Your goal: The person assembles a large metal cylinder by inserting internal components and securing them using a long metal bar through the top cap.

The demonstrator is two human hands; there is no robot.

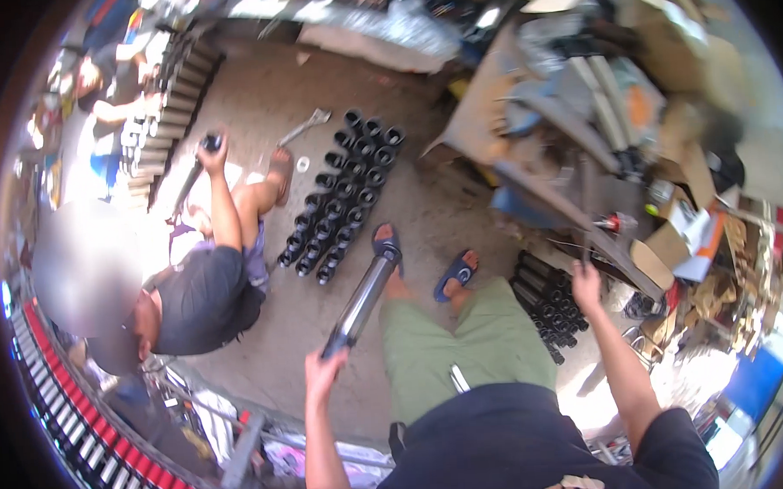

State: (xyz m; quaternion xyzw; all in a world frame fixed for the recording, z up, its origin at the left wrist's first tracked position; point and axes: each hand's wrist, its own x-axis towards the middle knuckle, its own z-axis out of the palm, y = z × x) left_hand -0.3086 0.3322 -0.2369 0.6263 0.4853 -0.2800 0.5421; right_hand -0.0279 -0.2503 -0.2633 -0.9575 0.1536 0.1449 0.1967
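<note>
My left hand (pixel 324 374) is closed round the lower end of a shiny metal cylinder (pixel 362 296) with dark ends. The cylinder slants up and to the right, its far end in front of my left sandal (pixel 386 238). Out to the right, my right hand (pixel 587 284) is closed on a thin dark rod (pixel 586 241) that points away from me, beside the edge of a cluttered bench (pixel 551 198). Blur hides the rod's far end.
Rows of upright black tubes (pixel 345 190) stand on the floor ahead. More dark tubes (pixel 547 303) lie below the bench. At left, a seated person (pixel 206 296) holds a dark tube (pixel 192 179). A large wrench (pixel 306 126) lies beyond. Red and silver cylinders (pixel 111 431) line the lower left.
</note>
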